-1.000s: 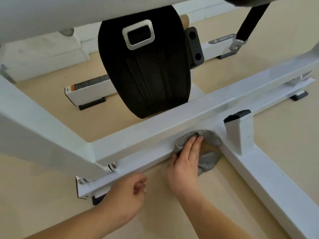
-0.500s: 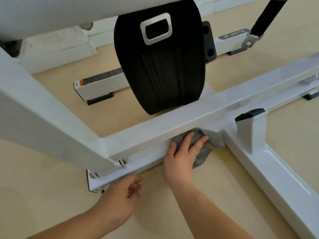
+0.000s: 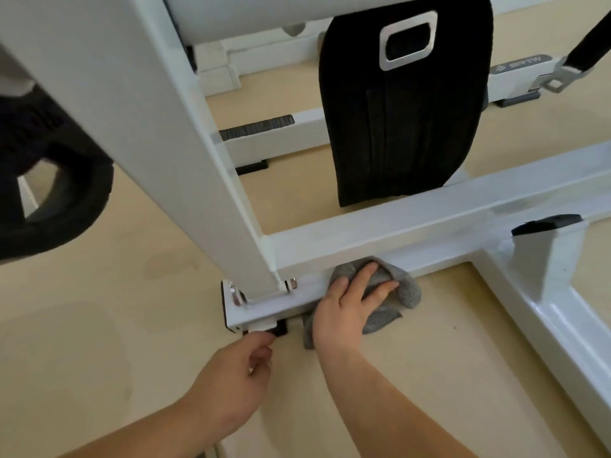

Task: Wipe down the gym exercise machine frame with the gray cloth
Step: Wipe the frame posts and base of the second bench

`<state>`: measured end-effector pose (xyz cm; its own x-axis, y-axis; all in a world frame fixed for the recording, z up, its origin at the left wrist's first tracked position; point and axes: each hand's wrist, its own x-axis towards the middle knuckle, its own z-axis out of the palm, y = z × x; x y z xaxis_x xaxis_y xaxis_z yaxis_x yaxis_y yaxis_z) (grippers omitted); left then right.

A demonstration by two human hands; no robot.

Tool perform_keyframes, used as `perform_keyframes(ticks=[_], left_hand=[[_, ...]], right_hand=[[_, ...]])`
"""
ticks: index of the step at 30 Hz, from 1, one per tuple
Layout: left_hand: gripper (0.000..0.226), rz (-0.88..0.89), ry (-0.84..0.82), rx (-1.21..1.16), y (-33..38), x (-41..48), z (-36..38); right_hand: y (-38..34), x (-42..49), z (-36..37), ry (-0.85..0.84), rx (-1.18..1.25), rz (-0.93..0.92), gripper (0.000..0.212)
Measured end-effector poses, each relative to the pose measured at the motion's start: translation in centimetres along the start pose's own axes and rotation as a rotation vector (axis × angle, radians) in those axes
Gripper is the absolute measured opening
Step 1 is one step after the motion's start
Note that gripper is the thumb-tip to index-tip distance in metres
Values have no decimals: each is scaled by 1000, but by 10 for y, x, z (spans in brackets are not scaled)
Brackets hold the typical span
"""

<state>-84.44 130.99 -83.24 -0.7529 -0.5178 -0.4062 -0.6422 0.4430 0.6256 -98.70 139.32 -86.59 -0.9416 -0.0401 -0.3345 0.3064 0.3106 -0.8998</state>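
The white machine frame (image 3: 413, 223) runs as a low floor rail with a crossbar above it and a slanted post at the left. A crumpled gray cloth (image 3: 401, 285) lies against the side of the floor rail. My right hand (image 3: 347, 305) presses on the cloth with straight fingers spread over it. My left hand (image 3: 238, 368) hovers over the floor just below the rail's left end, fingers loosely curled, holding nothing.
A black padded seat back (image 3: 403, 127) hangs behind the crossbar. A short white stub with a black cap (image 3: 549, 252) stands on the right rail. A black curved pad (image 3: 56, 193) is at the left. The beige floor (image 3: 446, 342) lies below.
My right hand has slid the cloth leftward along the floor rail toward its end. The view has shifted right and closer. My left hand stays near the rail's left end.
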Motion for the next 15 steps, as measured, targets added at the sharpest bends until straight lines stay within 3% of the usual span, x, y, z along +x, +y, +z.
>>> perform_keyframes(ticks=[7, 10, 15], left_hand=[[39, 24, -22, -46, 7, 5, 1], [36, 3, -5, -51, 6, 8, 8], [31, -4, -46, -88, 17, 16, 11]], right_hand=[[12, -48, 13, -279, 62, -80, 69], [9, -9, -24, -147, 81, -124, 74], [-11, 86, -85, 61, -76, 90, 72]])
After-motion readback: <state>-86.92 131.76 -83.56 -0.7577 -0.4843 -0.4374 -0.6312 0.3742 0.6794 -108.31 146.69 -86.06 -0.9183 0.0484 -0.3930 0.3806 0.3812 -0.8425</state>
